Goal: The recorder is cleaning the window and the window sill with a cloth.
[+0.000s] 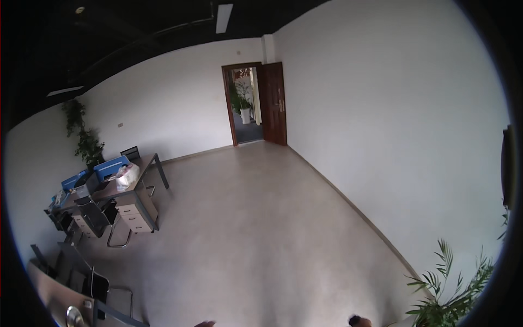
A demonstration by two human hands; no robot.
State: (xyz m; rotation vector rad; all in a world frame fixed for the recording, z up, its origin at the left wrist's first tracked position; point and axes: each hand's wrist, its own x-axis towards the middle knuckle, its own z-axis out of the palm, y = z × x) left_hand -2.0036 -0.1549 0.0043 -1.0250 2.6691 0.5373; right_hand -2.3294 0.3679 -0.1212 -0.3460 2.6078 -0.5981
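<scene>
Only a sliver of my left hand (205, 324) shows at the bottom edge, over the pale floor (253, 229). Farther right, a small part of my right hand (365, 323) enters at the same edge. A dark thing (354, 320) is at that hand; whether it is worn or held cannot be told. Most of both hands is cut off by the frame. Nearest to the right hand is a leafy potted plant (443, 306) by the wall.
A desk (145, 167) with blue dividers (112, 166), a white plastic bag (127, 176) and drawers (132, 218) stands left. Black chairs (96, 214) flank it. Another desk (61, 292) is at lower left. A brown door (274, 104) stands open at the far corner, beside a long white wall (388, 102).
</scene>
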